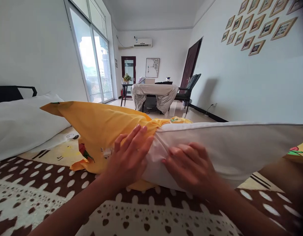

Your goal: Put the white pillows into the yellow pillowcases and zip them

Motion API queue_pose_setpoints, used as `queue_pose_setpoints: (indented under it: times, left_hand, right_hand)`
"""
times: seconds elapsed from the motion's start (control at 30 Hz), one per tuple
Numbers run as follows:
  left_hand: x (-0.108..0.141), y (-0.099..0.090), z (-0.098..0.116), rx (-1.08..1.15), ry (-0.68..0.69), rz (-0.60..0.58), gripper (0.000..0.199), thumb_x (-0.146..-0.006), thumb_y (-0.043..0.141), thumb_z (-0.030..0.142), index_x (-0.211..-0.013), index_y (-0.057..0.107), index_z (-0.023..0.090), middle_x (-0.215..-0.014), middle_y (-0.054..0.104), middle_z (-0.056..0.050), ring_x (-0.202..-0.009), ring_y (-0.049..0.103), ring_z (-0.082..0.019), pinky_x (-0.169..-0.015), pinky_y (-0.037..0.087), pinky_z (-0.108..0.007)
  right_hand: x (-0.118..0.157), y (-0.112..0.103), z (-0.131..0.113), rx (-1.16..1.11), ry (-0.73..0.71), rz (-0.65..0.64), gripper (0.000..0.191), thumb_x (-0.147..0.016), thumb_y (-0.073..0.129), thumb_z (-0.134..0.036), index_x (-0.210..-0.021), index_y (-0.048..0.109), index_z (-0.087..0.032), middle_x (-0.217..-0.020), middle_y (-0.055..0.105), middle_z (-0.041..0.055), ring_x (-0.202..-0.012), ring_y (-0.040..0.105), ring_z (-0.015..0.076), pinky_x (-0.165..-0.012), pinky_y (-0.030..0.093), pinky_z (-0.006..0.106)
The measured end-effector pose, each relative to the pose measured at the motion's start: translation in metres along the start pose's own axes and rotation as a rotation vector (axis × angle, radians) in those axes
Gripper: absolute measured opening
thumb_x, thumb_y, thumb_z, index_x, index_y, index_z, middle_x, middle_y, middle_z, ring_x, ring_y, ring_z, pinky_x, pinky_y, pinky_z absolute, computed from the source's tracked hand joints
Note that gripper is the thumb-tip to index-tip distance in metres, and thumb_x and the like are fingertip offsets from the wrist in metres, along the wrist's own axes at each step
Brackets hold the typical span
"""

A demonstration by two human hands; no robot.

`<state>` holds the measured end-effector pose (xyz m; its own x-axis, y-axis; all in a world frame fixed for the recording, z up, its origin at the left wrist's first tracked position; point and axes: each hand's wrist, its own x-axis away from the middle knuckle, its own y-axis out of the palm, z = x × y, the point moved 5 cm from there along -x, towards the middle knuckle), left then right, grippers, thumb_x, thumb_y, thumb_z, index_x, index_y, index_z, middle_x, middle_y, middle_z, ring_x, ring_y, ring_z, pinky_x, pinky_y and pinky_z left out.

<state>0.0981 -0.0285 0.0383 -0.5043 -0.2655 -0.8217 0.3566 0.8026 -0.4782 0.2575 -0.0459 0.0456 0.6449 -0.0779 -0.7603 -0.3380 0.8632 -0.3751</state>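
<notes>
A white pillow (222, 147) lies across the bed in front of me, its left end inside a yellow pillowcase (99, 121) with printed figures. My left hand (131, 155) rests on the pillowcase near its opening, fingers stretched and slightly apart. Just right of it, my right hand (190, 164) has its fingers curled into the white pillow's fabric, creasing it. The pillowcase spreads loosely to the left, one corner pointing up and outward. The part of the pillow inside the case is hidden.
Another white pillow (25, 121) lies at the left. Under everything is a brown and cream patterned bedspread (126, 213). More yellow fabric (299, 150) shows at the right edge. Beyond stand a covered table (155, 88) and a dark chair (189, 88).
</notes>
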Motion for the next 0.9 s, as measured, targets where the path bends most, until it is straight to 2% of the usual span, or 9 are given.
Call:
queue_pose_setpoints:
  times: [0.03, 0.1, 0.17, 0.3, 0.5, 0.63, 0.73, 0.8, 0.9]
  left_hand:
    - [-0.007, 0.003, -0.002, 0.005, -0.044, -0.023, 0.057, -0.077, 0.049, 0.012, -0.133, 0.040, 0.014, -0.145, 0.038, -0.018, -0.138, 0.031, -0.030, -0.105, 0.027, -0.046]
    - [-0.019, 0.010, -0.012, 0.035, -0.117, -0.106, 0.060, -0.078, 0.048, 0.016, -0.137, 0.035, 0.013, -0.148, 0.034, -0.017, -0.140, 0.026, -0.030, -0.105, 0.024, -0.047]
    - [-0.028, 0.018, -0.021, 0.078, -0.119, -0.222, 0.061, -0.080, 0.048, 0.022, -0.138, 0.034, 0.012, -0.143, 0.041, -0.017, -0.136, 0.031, -0.030, -0.104, 0.025, -0.047]
    - [-0.037, 0.031, -0.032, 0.062, -0.047, -0.365, 0.060, -0.082, 0.049, 0.035, -0.137, 0.038, 0.015, -0.126, 0.053, -0.015, -0.120, 0.046, -0.031, -0.098, 0.030, -0.048]
    - [-0.047, 0.039, -0.031, -0.109, -0.017, -0.333, 0.047, -0.078, 0.045, 0.014, -0.125, 0.049, 0.013, -0.104, 0.061, -0.012, -0.100, 0.056, -0.029, -0.085, 0.039, -0.045]
    - [-0.066, 0.037, -0.030, -0.201, -0.052, -0.209, 0.025, -0.080, 0.044, 0.009, -0.100, 0.058, 0.015, -0.085, 0.063, -0.006, -0.079, 0.060, -0.024, -0.071, 0.043, -0.037]
    - [-0.084, 0.042, -0.020, -0.278, -0.008, -0.155, 0.025, -0.084, 0.039, 0.007, -0.096, 0.060, 0.014, -0.091, 0.063, -0.009, -0.086, 0.060, -0.026, -0.069, 0.043, -0.036]
    - [-0.097, 0.053, -0.011, -0.256, 0.052, -0.199, 0.029, -0.085, 0.035, 0.005, -0.092, 0.061, 0.014, -0.094, 0.063, -0.011, -0.092, 0.060, -0.028, -0.071, 0.043, -0.037]
    - [-0.112, 0.079, -0.006, -0.114, 0.066, -0.442, 0.027, -0.084, 0.039, 0.004, -0.083, 0.064, 0.014, -0.082, 0.063, -0.011, -0.087, 0.062, -0.028, -0.068, 0.045, -0.036]
  right_hand:
    - [-0.007, -0.004, 0.010, 0.028, 0.010, -0.034, 0.006, -0.085, 0.060, -0.025, -0.084, 0.061, -0.019, -0.096, 0.066, 0.0069, -0.094, 0.054, 0.0201, -0.088, 0.033, 0.037]
    - [-0.021, -0.003, 0.034, 0.094, 0.065, -0.148, 0.026, -0.089, 0.056, -0.038, -0.106, 0.062, -0.019, -0.117, 0.062, 0.0116, -0.108, 0.053, 0.0252, -0.091, 0.031, 0.040]
    - [-0.030, 0.010, 0.056, 0.102, 0.092, -0.327, 0.042, -0.090, 0.050, -0.049, -0.119, 0.059, -0.019, -0.114, 0.064, 0.0121, -0.102, 0.057, 0.0256, -0.087, 0.033, 0.039]
    - [-0.026, 0.043, 0.069, 0.060, 0.120, -0.574, 0.046, -0.095, 0.039, -0.050, -0.125, 0.058, -0.022, -0.096, 0.069, 0.0084, -0.084, 0.062, 0.0219, -0.077, 0.036, 0.035]
    - [-0.015, 0.040, 0.052, -0.058, -0.002, -0.482, 0.046, -0.095, 0.038, -0.046, -0.135, 0.049, -0.025, -0.101, 0.067, 0.0095, -0.088, 0.059, 0.0219, -0.083, 0.037, 0.036]
    - [-0.012, 0.034, 0.048, -0.183, -0.049, -0.541, 0.055, -0.091, 0.042, -0.055, -0.134, 0.049, -0.021, -0.102, 0.065, 0.0118, -0.089, 0.057, 0.0251, -0.086, 0.037, 0.040]
    - [-0.013, 0.038, 0.044, -0.226, -0.037, -0.606, 0.051, -0.090, 0.044, -0.052, -0.127, 0.053, -0.017, -0.098, 0.063, 0.0119, -0.085, 0.056, 0.0246, -0.084, 0.037, 0.040]
    - [-0.012, 0.042, 0.041, -0.237, -0.033, -0.629, 0.044, -0.089, 0.046, -0.048, -0.118, 0.056, -0.016, -0.097, 0.062, 0.0116, -0.084, 0.055, 0.0240, -0.083, 0.036, 0.039]
    - [-0.010, 0.048, 0.038, -0.247, -0.037, -0.638, 0.033, -0.088, 0.047, -0.042, -0.105, 0.058, -0.016, -0.101, 0.060, 0.0126, -0.089, 0.053, 0.0246, -0.084, 0.035, 0.039]
